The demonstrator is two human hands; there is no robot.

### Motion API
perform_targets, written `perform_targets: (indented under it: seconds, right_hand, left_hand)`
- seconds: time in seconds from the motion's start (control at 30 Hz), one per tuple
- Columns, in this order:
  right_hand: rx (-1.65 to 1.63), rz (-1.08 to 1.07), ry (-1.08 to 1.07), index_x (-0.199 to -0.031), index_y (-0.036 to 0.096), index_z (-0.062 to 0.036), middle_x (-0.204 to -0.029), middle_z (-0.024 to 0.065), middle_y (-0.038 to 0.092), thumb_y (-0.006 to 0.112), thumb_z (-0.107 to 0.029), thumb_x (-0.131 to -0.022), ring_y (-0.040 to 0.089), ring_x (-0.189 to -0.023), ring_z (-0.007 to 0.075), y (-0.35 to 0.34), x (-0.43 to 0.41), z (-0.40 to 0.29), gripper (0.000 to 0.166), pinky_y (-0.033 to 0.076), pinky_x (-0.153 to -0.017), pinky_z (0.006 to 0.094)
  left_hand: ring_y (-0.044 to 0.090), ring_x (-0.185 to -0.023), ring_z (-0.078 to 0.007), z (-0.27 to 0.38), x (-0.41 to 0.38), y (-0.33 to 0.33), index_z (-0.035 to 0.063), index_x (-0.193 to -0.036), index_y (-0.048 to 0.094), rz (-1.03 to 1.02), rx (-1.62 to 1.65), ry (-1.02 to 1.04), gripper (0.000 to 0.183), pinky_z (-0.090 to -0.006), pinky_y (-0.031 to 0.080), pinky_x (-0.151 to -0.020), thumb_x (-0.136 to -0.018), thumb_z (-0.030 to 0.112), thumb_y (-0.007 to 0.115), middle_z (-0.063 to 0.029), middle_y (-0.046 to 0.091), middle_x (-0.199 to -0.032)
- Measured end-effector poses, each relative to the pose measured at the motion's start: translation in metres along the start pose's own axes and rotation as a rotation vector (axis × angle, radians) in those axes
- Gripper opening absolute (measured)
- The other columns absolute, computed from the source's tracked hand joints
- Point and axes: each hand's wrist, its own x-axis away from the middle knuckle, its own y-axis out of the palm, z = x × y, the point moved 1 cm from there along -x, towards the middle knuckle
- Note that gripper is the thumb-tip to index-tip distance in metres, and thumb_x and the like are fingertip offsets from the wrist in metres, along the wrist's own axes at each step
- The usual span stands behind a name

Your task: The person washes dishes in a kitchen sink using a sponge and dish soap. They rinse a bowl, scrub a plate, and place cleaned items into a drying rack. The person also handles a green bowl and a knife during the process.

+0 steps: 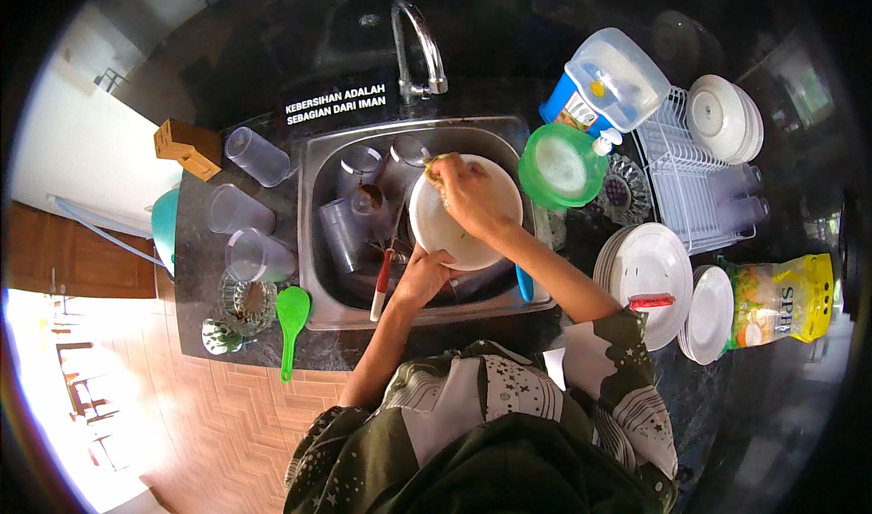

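Over the steel sink, a white plate is held by its near rim in my left hand. My right hand presses a yellowish sponge to the plate's upper left edge. Several clear plastic cups lie and stand in the sink on the left. A utensil with a red and white handle leans on the sink's front rim. A blue handle pokes out right of the plate. Right of the sink, a green basin holds sudsy liquid.
A chrome faucet rises behind the sink. Plastic cups, a glass dish and a green rice paddle are at left. To the right are a white dish rack, plate stacks and a yellow refill pouch.
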Motion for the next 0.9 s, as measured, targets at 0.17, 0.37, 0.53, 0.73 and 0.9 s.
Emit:
perform_targets:
  seconds: [0.17, 0.37, 0.53, 0.73, 0.9]
  right_hand:
    - [-0.617, -0.285, 0.033, -0.108, 0.037, -0.0075, -0.103, 0.0195, 0.050, 0.046, -0.011, -0.084, 0.052, -0.091, 0.0364, 0.002, 0.021, -0.023, 0.026, 0.042, -0.075, 0.0387]
    - [0.139, -0.862, -0.011, -0.112, 0.048, -0.0176, -0.101, 0.0082, 0.058, 0.048, -0.017, -0.077, 0.050, -0.100, 0.0229, -0.019, 0.026, 0.000, 0.034, 0.026, -0.081, 0.0485]
    - [0.651, -0.216, -0.163, -0.098, 0.053, -0.0127, -0.097, 0.0045, 0.050, 0.050, -0.016, -0.073, 0.044, -0.096, 0.0211, -0.019, 0.016, 0.012, 0.025, 0.029, -0.076, 0.0363]
    - [-0.040, -0.292, -0.087, -0.105, 0.044, -0.0102, -0.102, 0.0108, 0.048, 0.054, -0.012, -0.073, 0.051, -0.088, 0.0280, -0.004, 0.022, -0.010, 0.034, 0.034, -0.070, 0.0392]
    - [-0.424, -0.560, -0.026, -0.115, 0.035, -0.0101, -0.113, 0.0179, 0.044, 0.049, -0.002, -0.076, 0.051, -0.092, 0.0342, -0.010, 0.031, -0.015, 0.042, 0.035, -0.075, 0.0429]
  left_hand:
    - [0.047, -0.104, -0.0323, 0.005, -0.004, -0.002, 0.0028, -0.122, 0.031, -0.009, 0.023, 0.050, 0.050, -0.0460, 0.044, -0.084, -0.074, -0.011, 0.038, -0.0166, 0.041, -0.116]
    - [0.048, -0.102, -0.0296, 0.014, -0.004, -0.020, 0.0026, -0.119, 0.033, 0.016, -0.081, 0.183, 0.054, -0.0450, 0.045, -0.081, -0.068, -0.014, 0.039, -0.0153, 0.045, -0.112]
    - [0.044, -0.107, -0.0286, 0.002, -0.007, -0.022, 0.0057, -0.122, 0.029, 0.114, -0.104, 0.166, 0.058, -0.0451, 0.044, -0.082, -0.068, -0.013, 0.039, -0.0130, 0.041, -0.116]
    - [0.047, -0.103, -0.0261, -0.004, -0.003, -0.014, 0.0051, -0.122, 0.029, 0.083, -0.067, 0.218, 0.058, -0.0407, 0.046, -0.078, -0.068, -0.013, 0.038, -0.0119, 0.042, -0.114]
    - [0.049, -0.099, -0.0277, 0.024, 0.000, -0.015, 0.0016, -0.121, 0.028, 0.090, -0.040, 0.314, 0.057, -0.0405, 0.046, -0.080, -0.066, -0.010, 0.038, -0.0149, 0.044, -0.111]
